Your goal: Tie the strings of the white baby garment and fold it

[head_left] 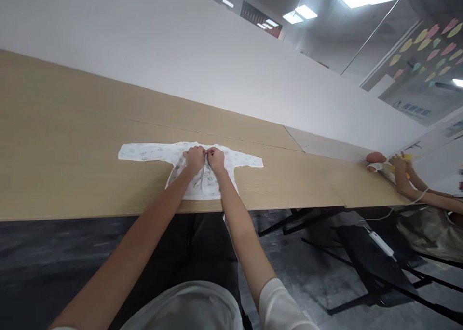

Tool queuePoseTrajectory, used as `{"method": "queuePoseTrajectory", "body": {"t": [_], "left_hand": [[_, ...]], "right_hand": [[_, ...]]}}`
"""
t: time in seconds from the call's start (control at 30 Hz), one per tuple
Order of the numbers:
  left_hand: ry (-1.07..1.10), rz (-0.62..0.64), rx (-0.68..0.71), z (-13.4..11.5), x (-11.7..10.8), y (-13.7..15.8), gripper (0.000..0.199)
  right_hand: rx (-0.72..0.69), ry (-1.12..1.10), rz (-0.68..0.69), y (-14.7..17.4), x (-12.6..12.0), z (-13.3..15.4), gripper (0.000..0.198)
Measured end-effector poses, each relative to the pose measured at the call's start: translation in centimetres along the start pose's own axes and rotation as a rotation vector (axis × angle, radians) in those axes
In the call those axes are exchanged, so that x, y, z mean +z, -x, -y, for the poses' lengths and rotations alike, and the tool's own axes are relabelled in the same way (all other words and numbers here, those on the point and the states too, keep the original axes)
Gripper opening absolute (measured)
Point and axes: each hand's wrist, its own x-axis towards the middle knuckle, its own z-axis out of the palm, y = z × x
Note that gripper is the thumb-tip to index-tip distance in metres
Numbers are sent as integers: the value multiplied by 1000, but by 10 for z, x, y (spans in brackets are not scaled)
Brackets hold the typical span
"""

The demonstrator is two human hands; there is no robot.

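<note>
Light-coloured shirt cloth [188, 310] is closest, over the dark trousers [213, 243] of someone working at a long wood-toned table [72, 175]. Before this person, near the table's front edge, lies a small white printed garment [208, 178], its sleeves stretched out to either side. Both hands are at its front opening, just below the neckline: the left hand [195, 159] has its fingers curled in, and the right hand [216, 159], close beside it, is bent the same way. Each pinches the cloth there, though from where I stand the bit between the fingertips is too small to make out. Behind the table runs a plain white partition [144, 45]. Farther along to the right, another person's hands [398, 162] are busy near a reddish round object [376, 157]. Below, a white power strip [381, 243] rests on a black chair [376, 262], and coloured paper leaves [433, 55] dot the glass above.
</note>
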Motion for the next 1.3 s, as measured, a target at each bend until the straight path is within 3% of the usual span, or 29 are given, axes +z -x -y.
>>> {"method": "queuePoseTrajectory", "body": {"t": [0.23,0.5,0.73,1.1,1.3], "left_hand": [[-25,-12,7,4,2,0,40],[-12,-71,58,4,1,3,36],[3,-25,67,2,-5,5,36],[-123,62,125,17,-16,11,40],[-173,85,253,23,-22,20,39]], "right_hand": [[13,-3,-29,-1,1,2,39],[103,-189,-158,4,3,4,26],[91,-229,-177,12,0,8,30],[223,-420,-172,2,-7,2,28],[204,-251,-146,22,-22,9,22]]}}
